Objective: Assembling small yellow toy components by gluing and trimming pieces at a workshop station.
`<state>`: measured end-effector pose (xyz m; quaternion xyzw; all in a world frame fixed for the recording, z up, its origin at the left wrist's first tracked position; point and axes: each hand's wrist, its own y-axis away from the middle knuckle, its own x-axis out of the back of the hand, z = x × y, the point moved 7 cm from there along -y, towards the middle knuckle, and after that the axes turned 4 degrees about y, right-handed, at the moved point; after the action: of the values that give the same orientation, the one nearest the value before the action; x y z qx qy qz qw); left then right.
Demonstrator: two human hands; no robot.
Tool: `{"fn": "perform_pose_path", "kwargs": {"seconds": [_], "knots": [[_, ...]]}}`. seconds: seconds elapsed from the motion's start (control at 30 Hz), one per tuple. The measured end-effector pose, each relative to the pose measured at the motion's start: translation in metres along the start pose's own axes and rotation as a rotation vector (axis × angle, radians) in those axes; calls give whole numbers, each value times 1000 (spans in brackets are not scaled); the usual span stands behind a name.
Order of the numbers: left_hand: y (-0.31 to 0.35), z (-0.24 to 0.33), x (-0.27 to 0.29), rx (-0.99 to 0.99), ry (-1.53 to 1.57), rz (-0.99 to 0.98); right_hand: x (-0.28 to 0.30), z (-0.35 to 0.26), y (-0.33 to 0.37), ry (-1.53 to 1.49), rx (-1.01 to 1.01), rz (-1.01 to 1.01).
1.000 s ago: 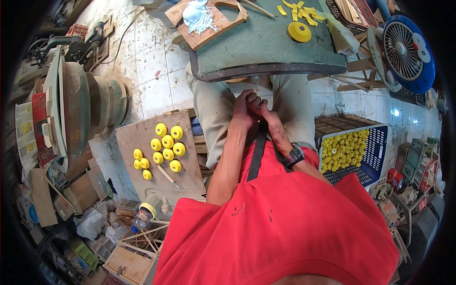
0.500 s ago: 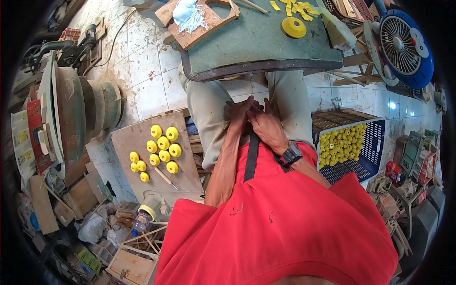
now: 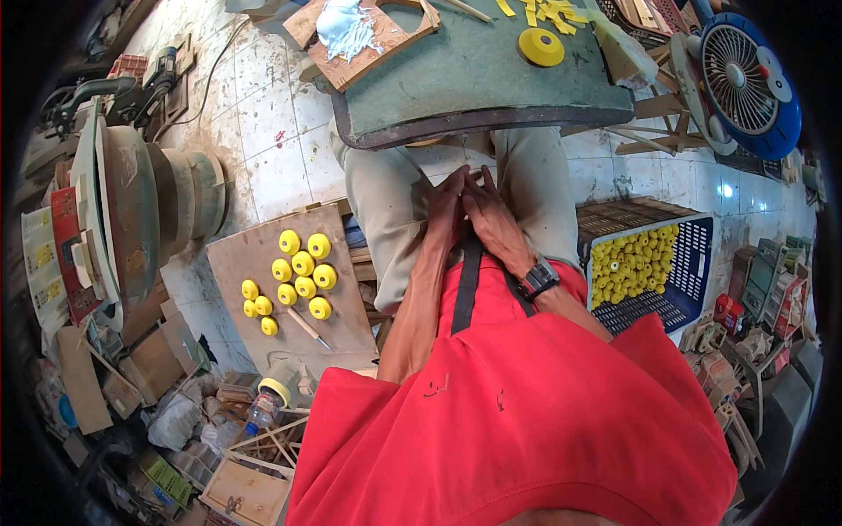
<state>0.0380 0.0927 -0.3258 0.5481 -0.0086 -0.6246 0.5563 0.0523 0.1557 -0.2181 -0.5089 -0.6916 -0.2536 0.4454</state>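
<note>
My left hand (image 3: 448, 203) and my right hand (image 3: 493, 215) rest together over my lap, between the knees. Their fingers reach forward, and the fingertips meet in a loose tent shape. No object shows in either hand, though the palms are turned inward and hidden. Just beyond them is the near edge of a green-topped worktable (image 3: 491, 98). On it lie a yellow disc (image 3: 540, 47) with a dark centre, yellow strips (image 3: 554, 16) and a wooden board (image 3: 386, 54) carrying a pale blue-white paste (image 3: 344, 26).
Left of my legs, a brown board (image 3: 237, 263) bears several yellow round pieces (image 3: 303, 263) and a wooden-handled pointed tool (image 3: 307, 328). At right, a dark blue crate (image 3: 693, 263) holds many yellow pieces. A blue fan (image 3: 745, 83) stands far right; a large round-bodied machine (image 3: 132, 210) stands left.
The hands have shifted slightly: the fingers, more folded over each other before, now point forward with the tips together. The surroundings look the same.
</note>
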Motion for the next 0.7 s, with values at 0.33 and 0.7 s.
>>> {"fn": "perform_pose_path", "kwargs": {"seconds": [0.33, 0.7], "knots": [[25, 34, -9, -523, -242, 282, -43, 36, 13, -1449, -700, -30], [17, 15, -35, -284, 3, -12, -63, 41, 21, -1728, -917, 54]]}}
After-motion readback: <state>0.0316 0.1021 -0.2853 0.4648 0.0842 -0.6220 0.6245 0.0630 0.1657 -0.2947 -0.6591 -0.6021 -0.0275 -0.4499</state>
